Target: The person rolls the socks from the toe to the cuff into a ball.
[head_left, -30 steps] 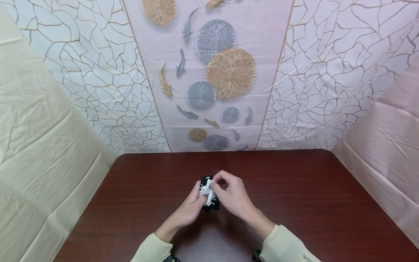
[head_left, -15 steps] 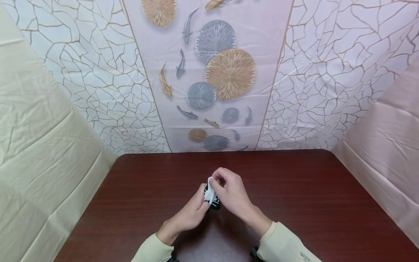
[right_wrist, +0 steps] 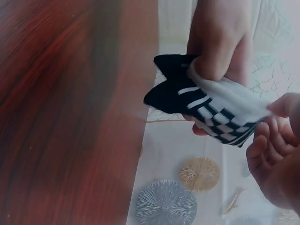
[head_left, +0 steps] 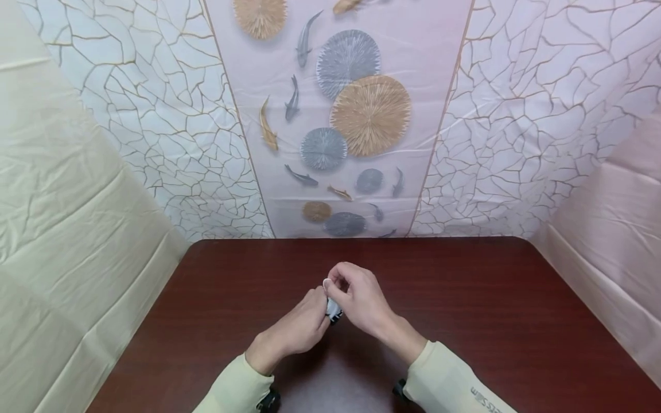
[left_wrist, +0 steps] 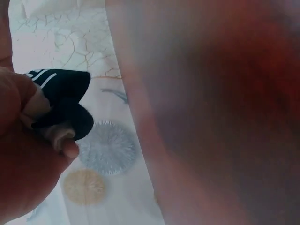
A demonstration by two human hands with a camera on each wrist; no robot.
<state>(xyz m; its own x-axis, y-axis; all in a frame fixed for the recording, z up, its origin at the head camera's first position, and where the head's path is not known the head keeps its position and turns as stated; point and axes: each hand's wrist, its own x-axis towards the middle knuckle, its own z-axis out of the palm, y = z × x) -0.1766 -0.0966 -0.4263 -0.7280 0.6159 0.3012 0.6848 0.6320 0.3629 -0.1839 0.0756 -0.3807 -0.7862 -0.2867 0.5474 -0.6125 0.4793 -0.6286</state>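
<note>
A folded pair of black and white socks [head_left: 334, 310] is held between both hands above the table. In the right wrist view the socks [right_wrist: 222, 124] show a checkered pattern, white stripes, two black ends and a plain white layer stretched along one side. My left hand [head_left: 294, 328] grips the bundle near its black ends, thumb over the white layer. The right hand [head_left: 364, 297] pinches the edge at the other end between thumb and fingers. In the left wrist view the black ends of the socks [left_wrist: 70, 101] stick out past the left hand [left_wrist: 28, 164], whose fingers are partly hidden.
A dark red-brown wooden table [head_left: 232, 287] lies beneath the hands. Behind it hangs a patterned cloth [head_left: 330, 189] with fish and round motifs. Plain cream cloth [head_left: 88, 246] slants along the left side, with a pinkish cloth [head_left: 609, 229] on the right.
The left hand has turned over so its back faces up, covering more of the socks. The right hand keeps its pinch and has shifted slightly up. The view has moved slightly.
</note>
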